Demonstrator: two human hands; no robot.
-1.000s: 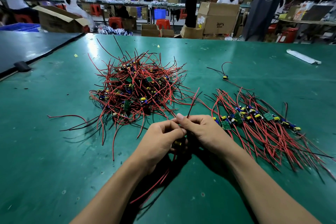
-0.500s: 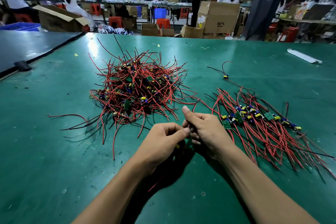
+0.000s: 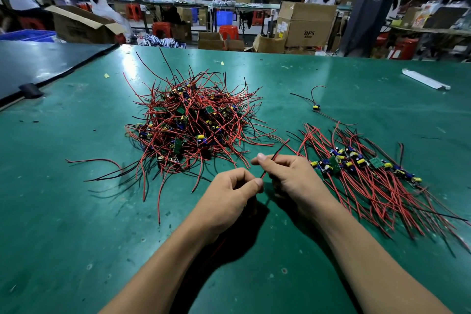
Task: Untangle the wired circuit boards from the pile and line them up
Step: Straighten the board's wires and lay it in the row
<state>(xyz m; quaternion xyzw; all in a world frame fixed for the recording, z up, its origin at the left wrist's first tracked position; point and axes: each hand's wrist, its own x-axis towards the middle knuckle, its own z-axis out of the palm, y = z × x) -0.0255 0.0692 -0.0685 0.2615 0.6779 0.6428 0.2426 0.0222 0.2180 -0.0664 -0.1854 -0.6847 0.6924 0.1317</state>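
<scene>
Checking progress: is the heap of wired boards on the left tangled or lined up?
Tangled: in the pile the red and black leads cross every way and stick out all round, and the green boards sit jumbled at odd angles.

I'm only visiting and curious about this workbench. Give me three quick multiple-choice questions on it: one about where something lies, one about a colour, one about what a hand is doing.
1. Where does the neat row of boards lie relative to the tangled pile?
A) to its left
B) to its right
C) on top of it

2. What colour is the table?
A) white
B) brown
C) green

3. What is the right hand doing?
A) lying flat on the table
B) pinching a wire
C) lifting a box

Answers:
1 B: the row lies apart from the pile, on its right.
2 C: the bare top is green throughout.
3 B: its thumb and fingers close on a thin red and black wire that sticks up past them.
</scene>
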